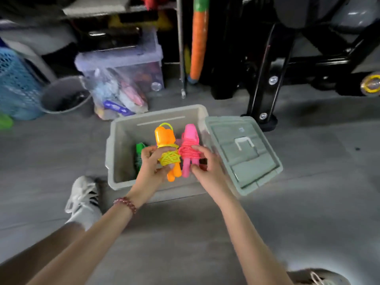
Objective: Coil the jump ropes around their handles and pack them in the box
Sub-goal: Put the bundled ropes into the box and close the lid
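Note:
An open grey box (115,140) stands on the floor in front of me. Above its opening, my left hand (151,167) grips an orange-handled jump rope (165,138) with yellow cord coiled round its handles. Right beside it, my right hand (207,163) holds a pink-handled jump rope (190,136) wound with pink cord. The two bundles touch side by side. A green jump rope (139,149) lies inside the box at its left, partly hidden behind my left hand.
The box's grey lid (244,149) leans against its right side. Behind are a clear storage bin (123,58), a plastic bag of items (117,95), a grey bucket (63,95), a blue basket (16,85) and a black metal frame (265,79). My shoe (84,198) is left of the box.

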`<move>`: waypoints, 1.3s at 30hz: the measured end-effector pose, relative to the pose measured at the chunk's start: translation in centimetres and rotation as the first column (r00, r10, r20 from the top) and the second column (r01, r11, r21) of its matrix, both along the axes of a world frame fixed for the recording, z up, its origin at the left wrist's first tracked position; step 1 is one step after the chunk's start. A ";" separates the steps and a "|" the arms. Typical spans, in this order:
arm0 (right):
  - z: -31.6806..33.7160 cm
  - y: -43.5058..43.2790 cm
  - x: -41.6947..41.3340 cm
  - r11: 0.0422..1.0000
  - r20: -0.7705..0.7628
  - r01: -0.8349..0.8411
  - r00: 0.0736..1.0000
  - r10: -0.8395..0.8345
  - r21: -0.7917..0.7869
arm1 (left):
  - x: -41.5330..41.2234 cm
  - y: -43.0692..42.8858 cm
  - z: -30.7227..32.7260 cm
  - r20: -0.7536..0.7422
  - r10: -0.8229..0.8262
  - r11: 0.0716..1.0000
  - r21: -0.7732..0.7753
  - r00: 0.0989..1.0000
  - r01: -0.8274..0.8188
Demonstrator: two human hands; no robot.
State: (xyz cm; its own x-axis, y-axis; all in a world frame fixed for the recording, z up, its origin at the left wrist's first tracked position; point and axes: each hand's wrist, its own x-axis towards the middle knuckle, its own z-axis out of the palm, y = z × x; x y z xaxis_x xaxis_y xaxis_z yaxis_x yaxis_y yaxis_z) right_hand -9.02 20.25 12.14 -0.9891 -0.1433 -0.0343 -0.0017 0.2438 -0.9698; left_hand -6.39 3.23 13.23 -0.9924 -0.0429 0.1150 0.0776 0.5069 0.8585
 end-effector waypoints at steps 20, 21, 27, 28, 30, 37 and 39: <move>-1.5 8.1 2.3 0.885 -0.069 0.121 0.993 -0.101 0.450 | 0.3 1.9 -8.5 0.068 -0.085 0.896 -0.432 0.994 0.106; -2.6 9.2 2.3 0.821 -0.005 0.063 0.997 -0.073 0.567 | 0.3 2.5 -8.5 0.056 -0.045 0.906 -0.419 0.997 0.064; -4.6 10.6 2.7 0.784 0.015 0.009 1.000 -0.024 0.621 | 0.0 3.7 -7.3 0.100 0.143 0.925 -0.367 0.985 -0.097; -4.1 10.6 2.9 0.829 0.011 0.048 0.998 -0.065 0.557 | 0.0 3.8 -7.2 0.122 0.144 0.920 -0.382 0.982 -0.088; -3.1 11.1 3.6 0.897 0.029 0.126 0.988 -0.153 0.423 | 0.3 4.0 -6.7 0.174 0.135 0.918 -0.393 0.975 -0.057; 2.3 13.2 8.3 0.958 0.024 0.219 0.973 -0.228 0.184 | 5.6 7.6 -5.4 0.244 0.062 0.919 -0.392 0.968 0.040; 3.9 13.2 10.1 0.965 0.013 0.206 0.977 -0.211 0.163 | 7.9 9.6 -5.5 0.241 0.030 0.914 -0.400 0.970 0.071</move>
